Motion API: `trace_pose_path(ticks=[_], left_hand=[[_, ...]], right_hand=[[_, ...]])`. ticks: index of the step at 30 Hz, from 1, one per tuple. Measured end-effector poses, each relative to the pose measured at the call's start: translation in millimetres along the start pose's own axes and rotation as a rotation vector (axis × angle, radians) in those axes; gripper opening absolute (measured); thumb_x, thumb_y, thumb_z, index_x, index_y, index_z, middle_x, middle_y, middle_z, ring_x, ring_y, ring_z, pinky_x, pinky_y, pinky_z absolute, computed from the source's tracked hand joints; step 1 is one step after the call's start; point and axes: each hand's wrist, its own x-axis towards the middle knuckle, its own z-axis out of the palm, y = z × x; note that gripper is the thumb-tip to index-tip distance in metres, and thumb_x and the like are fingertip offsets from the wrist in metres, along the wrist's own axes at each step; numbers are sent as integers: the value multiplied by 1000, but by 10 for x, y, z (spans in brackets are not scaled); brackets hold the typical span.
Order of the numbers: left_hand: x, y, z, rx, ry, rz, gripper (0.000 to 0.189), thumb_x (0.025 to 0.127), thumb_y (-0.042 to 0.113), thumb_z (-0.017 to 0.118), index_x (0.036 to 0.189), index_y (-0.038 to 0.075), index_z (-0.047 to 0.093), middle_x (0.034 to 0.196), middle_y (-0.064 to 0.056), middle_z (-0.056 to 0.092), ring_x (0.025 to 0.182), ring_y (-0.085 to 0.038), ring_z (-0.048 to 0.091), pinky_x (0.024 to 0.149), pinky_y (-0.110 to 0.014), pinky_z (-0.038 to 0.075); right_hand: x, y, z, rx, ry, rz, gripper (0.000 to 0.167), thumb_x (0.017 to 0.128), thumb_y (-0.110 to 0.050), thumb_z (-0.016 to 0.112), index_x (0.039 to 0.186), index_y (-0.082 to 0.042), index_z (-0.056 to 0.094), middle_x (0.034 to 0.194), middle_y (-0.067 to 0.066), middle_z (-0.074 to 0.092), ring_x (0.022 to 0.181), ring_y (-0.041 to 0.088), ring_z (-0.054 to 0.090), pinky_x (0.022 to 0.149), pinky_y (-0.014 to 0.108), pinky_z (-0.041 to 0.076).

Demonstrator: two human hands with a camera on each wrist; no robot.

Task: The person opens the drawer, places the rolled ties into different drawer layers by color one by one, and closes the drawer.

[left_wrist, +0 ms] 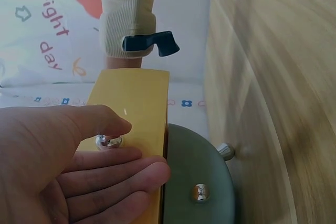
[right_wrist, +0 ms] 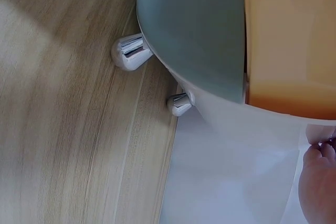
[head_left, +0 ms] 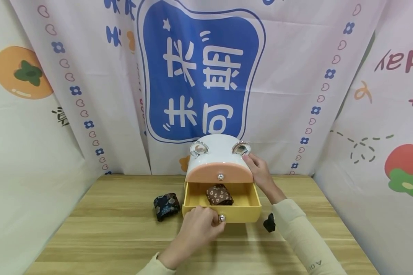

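Note:
A white frog-faced drawer box (head_left: 217, 149) stands on the table with its yellow drawer (head_left: 242, 214) pulled out. My left hand (head_left: 200, 228) is at the drawer front, its thumb and index finger pinching the silver knob (left_wrist: 108, 141). Inside the drawer lies a rolled brown tie (head_left: 219, 194) with a pale flower print. My right hand (head_left: 260, 172) rests against the box's right side, fingertips close to the silver ring-shaped eye (head_left: 241, 148). A rolled dark tie (head_left: 166, 206) with blue and tan flowers lies on the table left of the drawer.
Above the yellow drawer sits a closed pink drawer (head_left: 206, 173) with its own knob. A green lower section (left_wrist: 195, 150) with a knob and silver feet shows in the left wrist view. A black object (head_left: 269, 222) is at the right cuff. Printed curtains (head_left: 282, 107) surround the wooden table (head_left: 99, 229).

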Motion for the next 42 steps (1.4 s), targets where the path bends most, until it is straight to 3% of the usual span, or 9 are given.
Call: trace_pose_path(ticks=[4,7,12,20,27,34,42], left_hand=[[55,-27,19,4,7,-2,32,88,31,82,59,23,70,54,15,61,47,2,42,44,-15,38],[95,-49,28,5,6,-5,30,87,30,83,61,22,71,55,14,62,47,2,42,43,-15,38],[178,-92,34,4,6,-17,40,88,32,82,54,24,63,51,15,56,47,0,42,43,-18,38],[316,-166,59,-2,4,-36,41,90,33,81,54,25,63,55,16,59,50,-1,44,44,-20,39],[411,-208,68,-6,9,-56,49,91,34,81,51,23,55,50,15,47,49,-2,39,43,-22,32],[482,-245,84,1,17,-63,49,92,37,80,52,24,55,50,15,46,50,-3,41,44,-23,34],[532,-296,82,-23,25,-53,44,93,34,80,55,23,60,52,14,53,48,-3,44,44,-23,36]], right_hand=[[-85,-210,-11,-16,-10,20,47,111,-35,51,144,-4,63,140,22,66,118,16,58,102,28,49],[-96,-250,-14,-24,-13,26,46,111,-33,50,144,-2,62,139,23,66,117,16,58,101,26,49],[2,-11,-1,-6,-1,14,49,111,-40,50,147,-8,61,141,20,66,119,17,57,102,27,48],[-10,23,2,-16,3,-15,53,110,-48,50,145,-11,63,141,17,66,127,24,58,111,43,47],[10,28,0,-2,1,-34,49,110,-47,51,138,-10,67,128,16,68,113,18,58,98,30,50],[6,14,-10,-1,-6,-27,50,110,-48,50,138,-9,66,128,17,67,113,17,58,95,24,51],[11,45,-7,-11,-5,-30,53,109,-49,51,147,-13,62,144,15,65,130,23,58,110,40,50]])
